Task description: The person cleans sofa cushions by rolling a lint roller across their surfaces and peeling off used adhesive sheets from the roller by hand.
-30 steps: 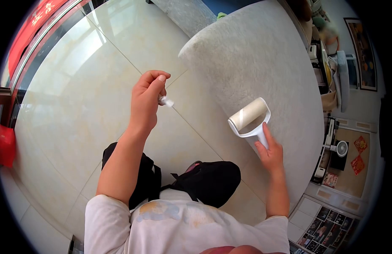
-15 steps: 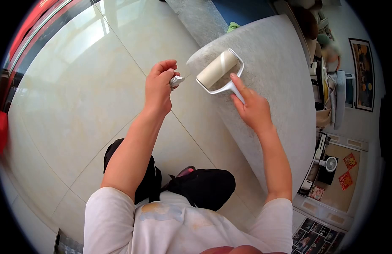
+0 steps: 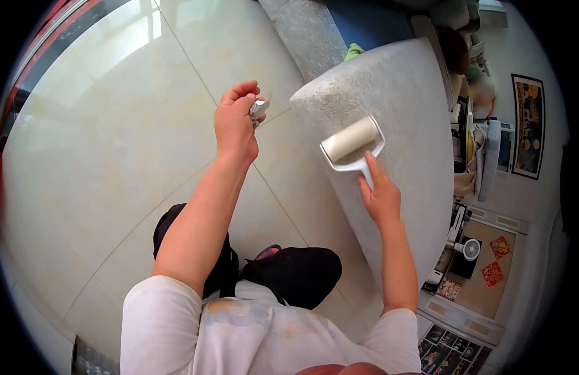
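Observation:
My right hand [image 3: 382,195] is closed round the white handle of a lint roller [image 3: 351,140]. The roller's pale cylinder lies over the grey upholstered sofa arm [image 3: 409,119], seemingly against its fabric. Creases show in the fabric just above the roller. Over the tiled floor, my left hand [image 3: 236,122] is closed on a small crumpled whitish wad [image 3: 258,110], perhaps a peeled sticky sheet. Part of that wad is hidden by the fingers.
Beyond the sofa arm are a blue seat surface [image 3: 371,28] and a green cloth [image 3: 353,51]. A person [image 3: 480,87] is in the background at right. A small white fan [image 3: 471,249] stands on the right. Glossy tiles [image 3: 114,156] cover the floor at left.
The lint roller in my right hand has moved down and to the right over the sofa arm. My left hand still holds the wad, now turned a little. The view has shifted slightly.

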Demonstrator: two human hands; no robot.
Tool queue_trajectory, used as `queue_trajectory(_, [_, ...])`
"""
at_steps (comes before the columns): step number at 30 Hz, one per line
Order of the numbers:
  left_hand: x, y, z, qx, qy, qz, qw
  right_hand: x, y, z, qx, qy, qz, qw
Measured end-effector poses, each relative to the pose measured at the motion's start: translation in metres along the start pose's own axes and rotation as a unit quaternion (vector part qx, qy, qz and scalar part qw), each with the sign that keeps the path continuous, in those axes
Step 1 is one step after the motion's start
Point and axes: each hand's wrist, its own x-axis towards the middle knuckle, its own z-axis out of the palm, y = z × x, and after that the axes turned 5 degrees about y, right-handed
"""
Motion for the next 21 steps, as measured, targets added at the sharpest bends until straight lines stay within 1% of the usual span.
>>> queue_trajectory(2, [0.003,-0.003,0.0,-0.007,-0.001,-0.011,1.0,-0.03,0.009,-0.01,-0.018,-0.009,0.037,0.999])
queue_trajectory(5, [0.004,-0.01,0.006,-0.009,-0.001,-0.028,1.0,-0.051,0.011,-0.015,-0.057,-0.011,0.045,0.997])
queue_trajectory(6, [0.004,-0.014,0.007,-0.009,-0.001,-0.035,0.999,-0.047,0.008,-0.014,-0.058,-0.011,0.047,0.997])
queue_trajectory(11, [0.006,-0.022,0.008,-0.001,0.003,-0.044,0.999,0.019,-0.018,0.013,0.009,0.048,-0.021,0.999])
queue_trajectory(12, [0.008,-0.022,0.007,-0.002,0.007,-0.042,0.999,0.031,-0.024,0.016,0.009,0.049,-0.021,0.999])
queue_trajectory(15, [0.01,-0.02,0.005,-0.006,0.015,-0.028,0.999,0.054,-0.041,0.015,0.086,0.043,-0.019,0.995])
queue_trajectory(16, [0.011,-0.019,0.005,-0.005,0.018,-0.027,0.999,0.055,-0.043,0.012,0.089,0.045,-0.024,0.995])
queue_trajectory(18, [0.013,-0.013,0.003,-0.013,0.021,-0.013,1.0,0.046,-0.047,0.003,0.133,0.102,-0.021,0.986])
queue_trajectory(19, [0.014,-0.01,0.002,-0.02,0.024,-0.006,0.999,0.038,-0.049,-0.002,0.133,0.101,-0.024,0.986])
queue_trajectory(21, [0.015,-0.004,0.0,-0.029,0.031,0.0,0.999,0.022,-0.052,-0.011,0.229,0.222,-0.05,0.947])
